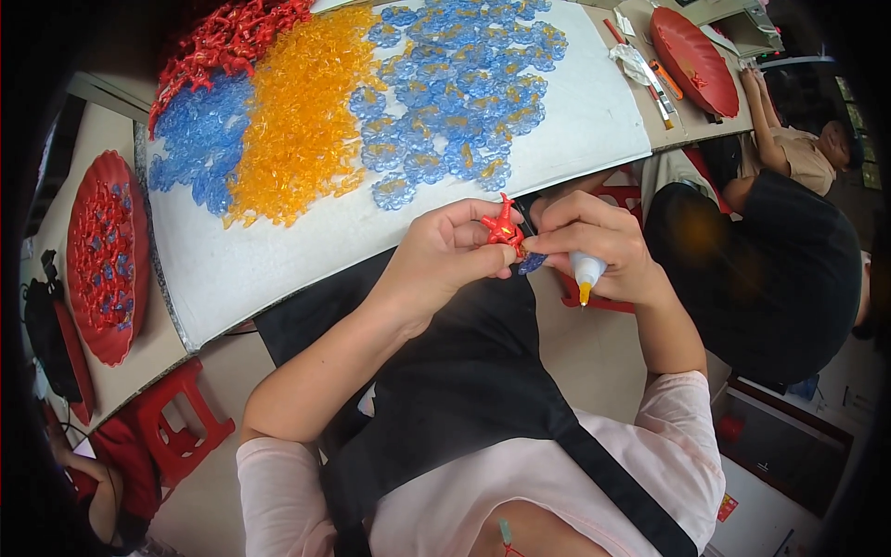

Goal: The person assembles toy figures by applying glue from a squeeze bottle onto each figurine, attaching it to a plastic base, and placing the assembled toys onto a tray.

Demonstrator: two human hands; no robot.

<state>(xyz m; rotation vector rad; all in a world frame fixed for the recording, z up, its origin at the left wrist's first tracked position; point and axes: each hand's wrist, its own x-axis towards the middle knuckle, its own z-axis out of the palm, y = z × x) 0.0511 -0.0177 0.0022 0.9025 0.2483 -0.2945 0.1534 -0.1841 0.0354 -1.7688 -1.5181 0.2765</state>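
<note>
White board above two hands pinching one red piece.

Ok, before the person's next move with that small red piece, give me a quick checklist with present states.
1. Red piece pinched in left hand: ok.
2. Glue bottle held in right hand, nozzle down: ok.
3. Small blue piece at the right fingertips, touching the red one: cannot tell.
4. Blue pieces and yellow pieces heaped on the white board: ok.
5. Glue on the joint: cannot tell.
</note>
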